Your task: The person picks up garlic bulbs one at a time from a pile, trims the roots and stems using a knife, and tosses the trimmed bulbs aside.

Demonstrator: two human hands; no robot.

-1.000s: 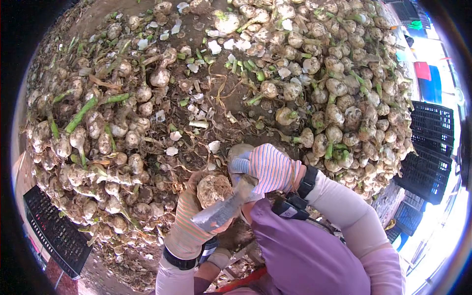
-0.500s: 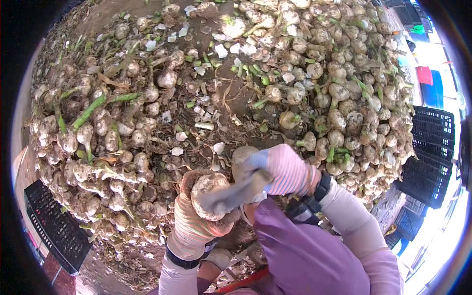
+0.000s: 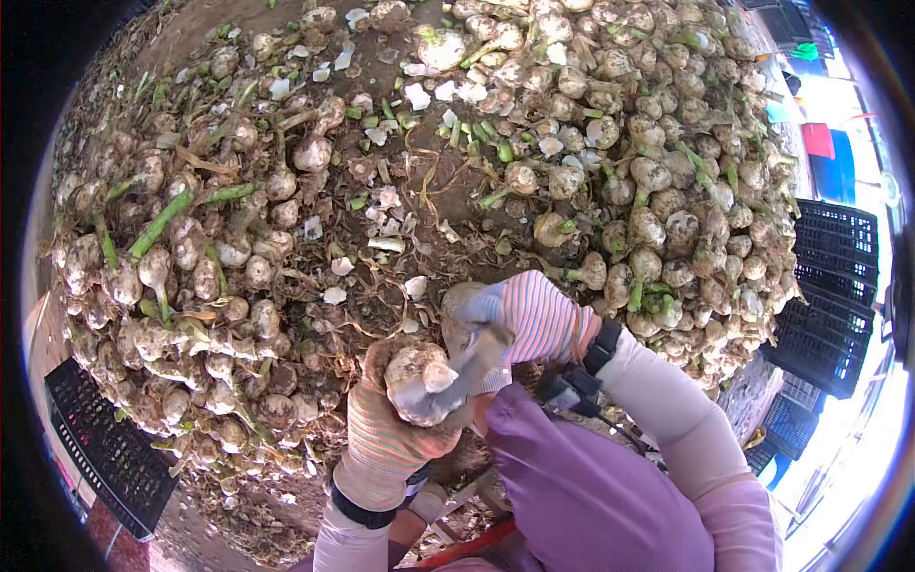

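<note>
Bulb (image 3: 410,363) gripped in left fingers (image 3: 439,441), partly hidden by blurred knife (image 3: 461,374) clasped in right fingers (image 3: 484,307).

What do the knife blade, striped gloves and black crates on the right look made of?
Knife blade: probably metal, dull grey, thin and flat, though blurred here.
Striped gloves: likely knitted fabric, matte, with a soft, close fit; fibre unclear.
Black crates: apparently moulded plastic, fairly matte, judging by their regular openwork walls.
</note>
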